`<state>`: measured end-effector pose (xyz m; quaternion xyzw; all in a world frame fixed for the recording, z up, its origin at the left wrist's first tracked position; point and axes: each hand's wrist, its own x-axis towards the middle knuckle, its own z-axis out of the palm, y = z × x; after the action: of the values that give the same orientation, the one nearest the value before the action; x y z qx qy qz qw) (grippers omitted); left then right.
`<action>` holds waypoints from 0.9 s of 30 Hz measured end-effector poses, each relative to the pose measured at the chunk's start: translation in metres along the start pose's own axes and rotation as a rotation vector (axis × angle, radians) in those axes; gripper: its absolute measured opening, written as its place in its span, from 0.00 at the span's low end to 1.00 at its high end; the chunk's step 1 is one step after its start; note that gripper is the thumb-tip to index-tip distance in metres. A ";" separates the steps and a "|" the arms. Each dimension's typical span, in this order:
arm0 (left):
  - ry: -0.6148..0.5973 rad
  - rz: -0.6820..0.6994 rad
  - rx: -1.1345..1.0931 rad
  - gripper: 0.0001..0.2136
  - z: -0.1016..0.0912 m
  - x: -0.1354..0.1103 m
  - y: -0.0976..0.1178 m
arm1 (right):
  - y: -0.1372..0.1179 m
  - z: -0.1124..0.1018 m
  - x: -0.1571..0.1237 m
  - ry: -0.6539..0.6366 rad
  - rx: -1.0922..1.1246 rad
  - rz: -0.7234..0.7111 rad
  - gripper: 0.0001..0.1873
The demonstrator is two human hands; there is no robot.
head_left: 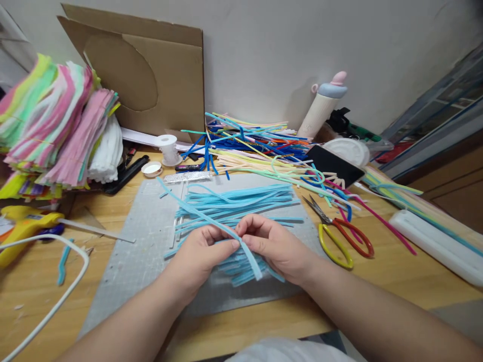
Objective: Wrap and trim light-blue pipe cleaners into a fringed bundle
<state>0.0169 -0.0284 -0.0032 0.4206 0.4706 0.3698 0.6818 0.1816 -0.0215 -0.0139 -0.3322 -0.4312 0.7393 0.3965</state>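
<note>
Both hands meet over a grey cutting mat point(143, 241). My left hand point(202, 251) and my right hand point(275, 246) pinch one light blue pipe cleaner point(196, 211) between thumbs and fingers. Its long end runs up and left across the mat, and its short end sticks out below my hands. Under and behind my hands lies a heap of light blue pipe cleaners point(241, 201).
Scissors point(339, 236) with yellow and red handles lie right of the mat. Mixed coloured pipe cleaners point(256, 146), a black phone point(334, 163) and a bottle point(324, 105) sit behind. Stacked fuzzy bundles point(56, 120), a yellow glue gun point(26, 226), a thread spool point(168, 148) and cardboard point(151, 75) are at the left.
</note>
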 end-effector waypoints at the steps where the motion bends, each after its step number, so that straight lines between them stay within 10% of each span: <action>1: 0.014 0.000 0.012 0.06 0.000 0.000 0.000 | 0.001 0.000 0.000 0.004 -0.036 -0.025 0.12; 9: 0.080 0.001 0.137 0.07 -0.001 0.005 -0.006 | 0.007 -0.001 0.000 0.070 -0.442 -0.192 0.08; 27: 0.163 0.306 0.367 0.07 0.000 0.005 -0.013 | 0.011 0.003 0.002 0.101 -0.050 0.050 0.14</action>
<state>0.0201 -0.0288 -0.0164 0.5724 0.5141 0.4099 0.4900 0.1744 -0.0240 -0.0229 -0.3896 -0.4208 0.7201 0.3907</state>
